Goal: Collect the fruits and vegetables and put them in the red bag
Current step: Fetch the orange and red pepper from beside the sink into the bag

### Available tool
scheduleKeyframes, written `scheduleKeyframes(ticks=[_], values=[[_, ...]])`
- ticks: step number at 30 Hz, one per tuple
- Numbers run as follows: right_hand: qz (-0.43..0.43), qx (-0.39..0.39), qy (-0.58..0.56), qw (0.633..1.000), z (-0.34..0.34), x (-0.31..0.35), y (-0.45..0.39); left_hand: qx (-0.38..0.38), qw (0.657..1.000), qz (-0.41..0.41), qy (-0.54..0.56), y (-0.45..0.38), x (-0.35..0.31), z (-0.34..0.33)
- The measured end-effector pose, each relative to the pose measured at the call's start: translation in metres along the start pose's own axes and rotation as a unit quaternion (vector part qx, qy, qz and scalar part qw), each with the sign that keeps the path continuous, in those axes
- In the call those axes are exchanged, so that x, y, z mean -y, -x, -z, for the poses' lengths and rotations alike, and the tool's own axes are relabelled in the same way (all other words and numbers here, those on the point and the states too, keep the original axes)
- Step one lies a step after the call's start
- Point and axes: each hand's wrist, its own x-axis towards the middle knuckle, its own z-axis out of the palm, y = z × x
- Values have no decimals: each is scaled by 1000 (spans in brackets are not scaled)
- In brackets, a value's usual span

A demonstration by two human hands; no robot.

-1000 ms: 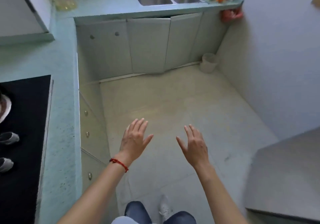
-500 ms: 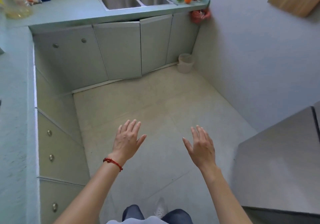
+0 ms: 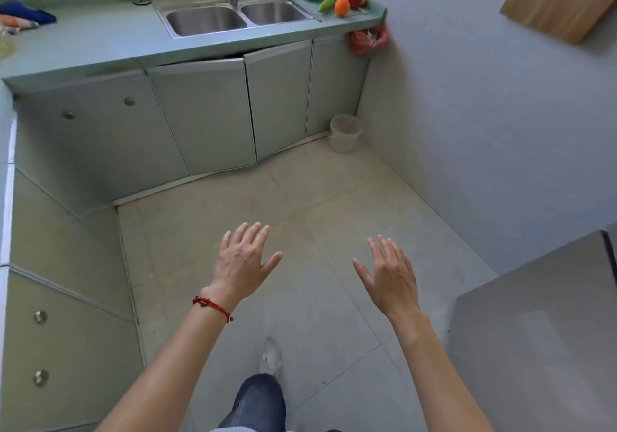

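Ahead, open floor; produce counter-edge.

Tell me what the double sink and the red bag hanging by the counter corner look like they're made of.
The double sink looks like brushed stainless steel: silvery grey basins with soft reflections. The red bag looks like thin plastic film: crinkled, slightly see-through and shiny in spots, though it is small in view, so that is a guess.
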Motion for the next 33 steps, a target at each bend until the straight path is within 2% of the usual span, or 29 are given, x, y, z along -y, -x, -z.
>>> scheduleKeyframes(ticks=[17,33], values=[[-43,-38,-53,997,-9,24,-265,-6,999,-49,5,-280,59,20],[-54,-16,-74,996,-13,-59,-520,-13,999,-47,17,-550,4,-4]])
